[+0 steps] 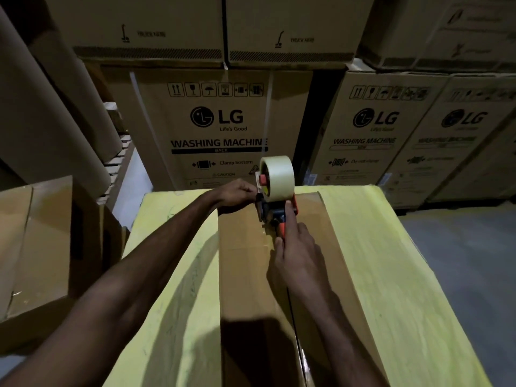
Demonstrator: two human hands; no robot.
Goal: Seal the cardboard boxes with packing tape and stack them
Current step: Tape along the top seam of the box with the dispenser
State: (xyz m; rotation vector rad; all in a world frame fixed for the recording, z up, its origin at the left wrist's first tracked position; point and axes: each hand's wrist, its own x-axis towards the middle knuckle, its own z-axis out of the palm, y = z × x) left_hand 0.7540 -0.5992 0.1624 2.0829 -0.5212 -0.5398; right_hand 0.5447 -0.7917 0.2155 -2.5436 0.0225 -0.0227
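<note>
Gripping tape dispenser (275,199) on cardboard box (251,275), right hand (296,247); left hand (237,195) steadying

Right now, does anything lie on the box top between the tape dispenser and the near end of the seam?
Nothing visible does. The right hand grips the tape dispenser at the far end of the cardboard box; only that arm hangs over the seam. The left hand holds the dispenser's front.
</note>
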